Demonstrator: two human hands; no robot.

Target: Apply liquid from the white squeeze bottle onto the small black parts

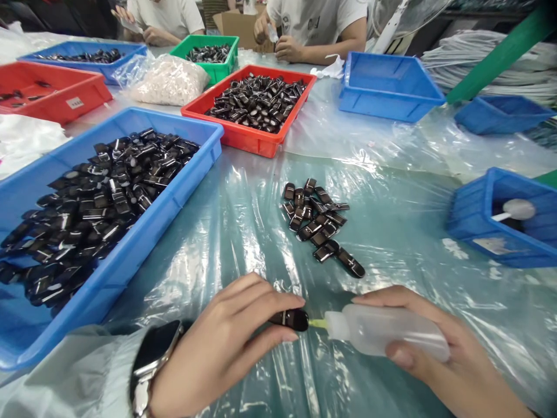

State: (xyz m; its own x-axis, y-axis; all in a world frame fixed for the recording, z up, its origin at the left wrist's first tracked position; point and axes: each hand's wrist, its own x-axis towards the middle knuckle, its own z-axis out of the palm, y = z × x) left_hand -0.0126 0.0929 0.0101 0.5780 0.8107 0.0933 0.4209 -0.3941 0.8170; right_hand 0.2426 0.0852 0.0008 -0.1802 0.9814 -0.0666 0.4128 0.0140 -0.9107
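Observation:
My left hand (pixel 226 342) pinches a small glossy black pod (pixel 290 319) low over the plastic-covered table. My right hand (pixel 439 360) grips a translucent squeeze bottle (pixel 383 330) lying sideways, and its yellowish nozzle tip (pixel 317 323) touches the pod's end. A smartwatch (pixel 154 354) sits on my left wrist. A loose pile of the same black pods (pixel 317 223) lies on the sheet just beyond my hands.
A big blue tray (pixel 174 197) full of black pods stands at my left. Beyond it are a red tray (pixel 243 136) of pods, a green bin (pixel 221 69), empty blue bins (pixel 383 98) and a small blue bin (pixel 478 238) at right. Two other people sit across the table.

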